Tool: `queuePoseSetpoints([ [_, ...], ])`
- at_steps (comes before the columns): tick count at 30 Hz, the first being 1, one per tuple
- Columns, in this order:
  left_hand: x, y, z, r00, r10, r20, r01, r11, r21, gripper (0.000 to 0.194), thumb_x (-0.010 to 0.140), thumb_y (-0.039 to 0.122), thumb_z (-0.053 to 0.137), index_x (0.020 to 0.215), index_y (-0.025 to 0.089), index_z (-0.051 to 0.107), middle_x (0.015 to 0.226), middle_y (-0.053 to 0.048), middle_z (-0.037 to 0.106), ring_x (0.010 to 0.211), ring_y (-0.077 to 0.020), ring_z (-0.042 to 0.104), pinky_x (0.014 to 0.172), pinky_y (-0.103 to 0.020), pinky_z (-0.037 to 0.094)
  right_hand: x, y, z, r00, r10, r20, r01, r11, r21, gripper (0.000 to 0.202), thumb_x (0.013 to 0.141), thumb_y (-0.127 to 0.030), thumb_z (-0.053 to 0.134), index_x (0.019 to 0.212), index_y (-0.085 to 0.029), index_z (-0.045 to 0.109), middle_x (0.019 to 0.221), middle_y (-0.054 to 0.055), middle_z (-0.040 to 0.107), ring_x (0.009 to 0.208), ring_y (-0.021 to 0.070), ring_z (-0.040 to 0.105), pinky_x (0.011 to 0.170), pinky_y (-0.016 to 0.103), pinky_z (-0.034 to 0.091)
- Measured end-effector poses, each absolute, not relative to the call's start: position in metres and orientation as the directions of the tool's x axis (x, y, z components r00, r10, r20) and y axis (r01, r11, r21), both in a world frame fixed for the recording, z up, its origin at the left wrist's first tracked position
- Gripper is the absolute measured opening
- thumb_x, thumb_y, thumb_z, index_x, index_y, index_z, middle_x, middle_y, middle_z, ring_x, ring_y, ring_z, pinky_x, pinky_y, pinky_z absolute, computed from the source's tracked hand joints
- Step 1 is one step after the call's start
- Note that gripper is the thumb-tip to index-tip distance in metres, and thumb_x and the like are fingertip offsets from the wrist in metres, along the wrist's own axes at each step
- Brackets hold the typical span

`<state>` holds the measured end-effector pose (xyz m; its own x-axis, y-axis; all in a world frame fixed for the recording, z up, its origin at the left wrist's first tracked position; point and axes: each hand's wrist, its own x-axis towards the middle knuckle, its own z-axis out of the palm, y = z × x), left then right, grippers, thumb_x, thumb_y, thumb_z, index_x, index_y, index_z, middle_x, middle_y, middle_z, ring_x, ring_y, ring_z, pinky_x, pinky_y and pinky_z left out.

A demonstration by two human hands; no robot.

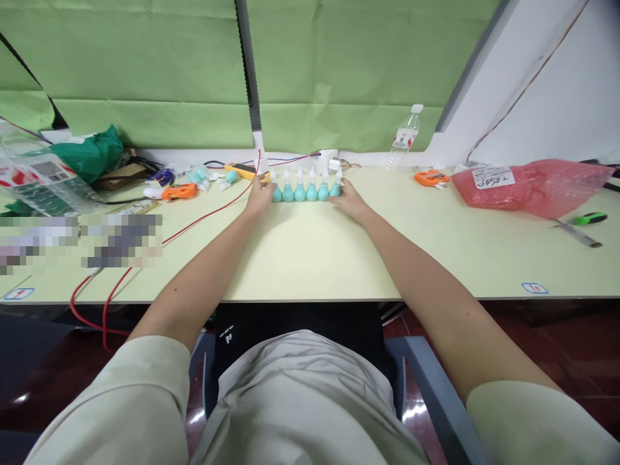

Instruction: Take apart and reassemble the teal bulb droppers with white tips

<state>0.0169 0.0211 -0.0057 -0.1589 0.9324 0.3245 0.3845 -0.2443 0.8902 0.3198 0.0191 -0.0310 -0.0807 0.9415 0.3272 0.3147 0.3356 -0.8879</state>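
A row of several teal bulb-shaped pieces with pale pointed tips (299,192) stands upright on the table, side by side and close together. My left hand (261,192) is closed against the left end of the row, its fingers partly covering the endmost piece. At the other end, my right hand (349,199) has thumb and fingers around the last teal piece. Between them, the two hands hold the row from both sides. Just behind my left hand lies a yellow tool with a dark panel (246,170).
Orange-handled tools (179,192) lie left, with another orange tool (431,177) right. A clear bottle (405,137) stands at the back. Further right are a red plastic bag (527,187) and a green-handled screwdriver (588,219). A red cable (208,214) crosses the left side.
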Motion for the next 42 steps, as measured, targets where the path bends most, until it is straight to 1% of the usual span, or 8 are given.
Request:
queuePoseSetpoints([
  [8, 0.015, 0.025, -0.015, -0.084, 0.958, 0.275, 0.408, -0.219, 0.886, 0.066, 0.076, 0.022, 0.065, 0.139, 0.019, 0.046, 0.135, -0.015, 0.062, 0.118, -0.0267, 0.064, 0.098, -0.038, 0.05, 0.323, 0.015, -0.03, 0.1, 0.922, 0.375, 0.586, 0.25, -0.771, 0.027, 0.074, -0.023, 0.066, 0.1, -0.019, 0.058, 0.1, 0.008, 0.068, 0.094, 0.0244, 0.063, 0.095, 0.043, 0.05],
  [17, 0.014, 0.02, -0.013, -0.127, 0.966, 0.224, 0.514, -0.129, 0.848, 0.059, 0.077, 0.021, 0.068, 0.132, 0.022, 0.047, 0.136, -0.014, 0.061, 0.115, -0.027, 0.064, 0.096, -0.037, 0.05, 0.319, 0.003, -0.019, 0.231, 0.923, 0.309, 0.5, 0.159, -0.851, 0.028, 0.071, -0.025, 0.064, 0.094, -0.024, 0.048, 0.098, 0.007, 0.064, 0.097, 0.0263, 0.059, 0.098, 0.045, 0.047],
  [21, 0.013, 0.007, 0.0, -0.283, 0.909, 0.306, 0.528, -0.119, 0.841, 0.045, 0.083, 0.019, 0.064, 0.125, 0.018, 0.046, 0.136, -0.016, 0.058, 0.121, -0.0262, 0.059, 0.102, -0.037, 0.045, 0.331, -0.008, -0.007, 0.296, 0.921, 0.254, 0.349, 0.143, -0.926, 0.02, 0.077, -0.035, 0.054, 0.092, -0.026, 0.046, 0.085, 0.002, 0.057, 0.082, 0.0223, 0.061, 0.079, 0.039, 0.056],
  [24, 0.012, -0.004, 0.013, -0.281, 0.816, 0.504, 0.548, -0.295, 0.783, 0.03, 0.09, 0.016, 0.05, 0.119, 0.019, 0.049, 0.125, -0.011, 0.062, 0.114, -0.0197, 0.061, 0.099, -0.032, 0.046, 0.342, -0.02, 0.005, 0.229, 0.952, 0.205, 0.23, 0.152, -0.961, 0.018, 0.078, -0.04, 0.051, 0.086, -0.025, 0.048, 0.073, -0.001, 0.05, 0.062, 0.0172, 0.056, 0.063, 0.034, 0.056],
  [28, 0.024, -0.027, 0.028, -0.005, 0.745, 0.667, 0.566, -0.548, 0.616, 0.024, 0.092, 0.017, 0.04, 0.108, 0.021, 0.057, 0.089, -0.004, 0.066, 0.085, -0.0182, 0.066, 0.085, -0.033, 0.051, 0.345, -0.038, 0.023, -0.005, 0.993, 0.115, 0.029, 0.115, -0.993, 0.029, 0.082, -0.051, 0.047, 0.074, -0.023, 0.05, 0.055, -0.005, 0.032, 0.044, 0.0133, 0.034, 0.047, 0.029, 0.046],
  [31, 0.047, -0.051, 0.035, 0.208, 0.676, 0.707, 0.591, -0.663, 0.46, 0.026, 0.093, 0.025, 0.046, 0.117, 0.02, 0.056, 0.097, -0.006, 0.067, 0.083, -0.0179, 0.065, 0.082, -0.032, 0.05, 0.334, -0.051, 0.033, -0.253, 0.966, 0.051, -0.16, 0.011, -0.987, 0.034, 0.083, -0.054, 0.045, 0.07, -0.023, 0.05, 0.049, -0.007, 0.022, 0.041, 0.0124, 0.024, 0.042, 0.027, 0.038],
  [35, 0.08, -0.083, 0.038, 0.466, 0.595, 0.655, 0.583, -0.763, 0.279, 0.051, 0.093, 0.047, 0.057, 0.136, 0.02, 0.048, 0.135, -0.014, 0.059, 0.104, -0.0223, 0.065, 0.08, -0.032, 0.05, 0.311, -0.066, 0.035, -0.452, 0.892, -0.027, -0.176, -0.118, -0.977, 0.032, 0.083, -0.049, 0.046, 0.066, -0.022, 0.05, 0.044, -0.006, 0.025, 0.041, 0.0135, 0.028, 0.043, 0.027, 0.04],
  [42, 0.089, -0.089, 0.034, 0.591, 0.69, 0.418, 0.681, -0.704, 0.201, 0.034, 0.102, 0.046, 0.045, 0.119, 0.022, 0.062, 0.091, -0.007, 0.072, 0.082, -0.0233, 0.067, 0.067, -0.031, 0.041, 0.297, -0.078, 0.024, -0.547, 0.836, -0.046, -0.035, -0.078, -0.996, 0.039, 0.083, -0.058, 0.066, 0.077, -0.021, 0.056, 0.049, -0.007, 0.035, 0.043, 0.0126, 0.037, 0.046, 0.028, 0.047],
])
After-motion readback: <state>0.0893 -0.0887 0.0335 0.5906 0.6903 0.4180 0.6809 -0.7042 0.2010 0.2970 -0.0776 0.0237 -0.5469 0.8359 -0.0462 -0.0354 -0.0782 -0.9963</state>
